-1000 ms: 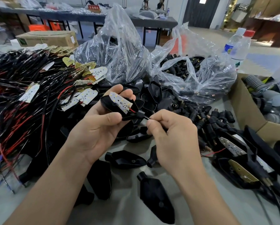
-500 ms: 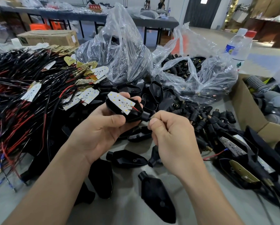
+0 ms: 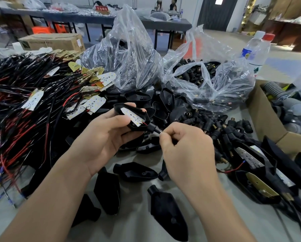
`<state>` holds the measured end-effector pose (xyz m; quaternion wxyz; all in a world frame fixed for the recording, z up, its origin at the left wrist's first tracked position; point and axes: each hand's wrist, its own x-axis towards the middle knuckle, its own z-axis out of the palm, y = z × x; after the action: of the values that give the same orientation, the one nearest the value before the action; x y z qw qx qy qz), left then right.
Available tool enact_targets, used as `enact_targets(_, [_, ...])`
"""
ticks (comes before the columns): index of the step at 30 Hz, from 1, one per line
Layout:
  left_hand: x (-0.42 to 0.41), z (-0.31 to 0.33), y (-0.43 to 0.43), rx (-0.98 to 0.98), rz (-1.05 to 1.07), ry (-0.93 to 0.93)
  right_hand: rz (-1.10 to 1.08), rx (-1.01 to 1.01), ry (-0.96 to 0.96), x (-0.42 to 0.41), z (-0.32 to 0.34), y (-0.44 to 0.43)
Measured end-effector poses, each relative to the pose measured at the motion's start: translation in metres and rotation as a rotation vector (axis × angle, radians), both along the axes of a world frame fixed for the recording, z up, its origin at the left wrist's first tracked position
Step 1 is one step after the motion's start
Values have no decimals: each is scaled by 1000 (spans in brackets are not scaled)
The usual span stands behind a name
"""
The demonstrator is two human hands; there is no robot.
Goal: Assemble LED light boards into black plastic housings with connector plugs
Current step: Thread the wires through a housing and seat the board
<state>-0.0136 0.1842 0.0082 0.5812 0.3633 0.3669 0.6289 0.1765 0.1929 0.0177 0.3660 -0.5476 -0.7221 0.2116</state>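
Note:
My left hand (image 3: 104, 137) grips a black plastic housing (image 3: 128, 125) with a white LED board (image 3: 133, 117) lying inside it, red wire showing at the board's near end. The housing's neck (image 3: 150, 128) points toward my right hand (image 3: 186, 151), which pinches the thin black wire (image 3: 158, 131) coming out of that neck. Several empty black housings (image 3: 135, 172) lie on the table below my hands. Loose connector plugs (image 3: 216, 130) are heaped to the right.
A big tangle of black and red wires with LED boards (image 3: 32, 100) fills the left. Two clear plastic bags (image 3: 128, 58) hold parts behind. A cardboard box (image 3: 268, 126) and assembled housings (image 3: 254, 177) sit at the right, water bottles (image 3: 254, 51) behind.
The housing in my left hand has tilted so the board faces more to the right. My right hand has drawn slightly away from the neck, exposing a short length of wire.

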Motion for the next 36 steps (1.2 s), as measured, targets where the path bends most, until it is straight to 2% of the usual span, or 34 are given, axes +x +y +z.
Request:
enact_targets(5, [5, -2, 0, -23, -9, 43, -6, -59, 161, -4, -5, 0])
enact_targets(11, [-3, -2, 2, -8, 8, 19, -27, -118, 247, -2, -6, 4])
enact_targets(16, [-4, -1, 0, -2, 30, 73, -12, -148, 208, -3, -9, 5])
enact_targets(23, [15, 1, 3, -55, 355, 192, 17, -202, 108, -7, -13, 2])
enact_targets(28, [12, 1, 3, -59, 318, 190, 54, -201, -41, -4, -11, 0])
enact_targets(36, [8, 1, 5, -55, 234, 58, 111, -162, -40, -5, -5, -2])
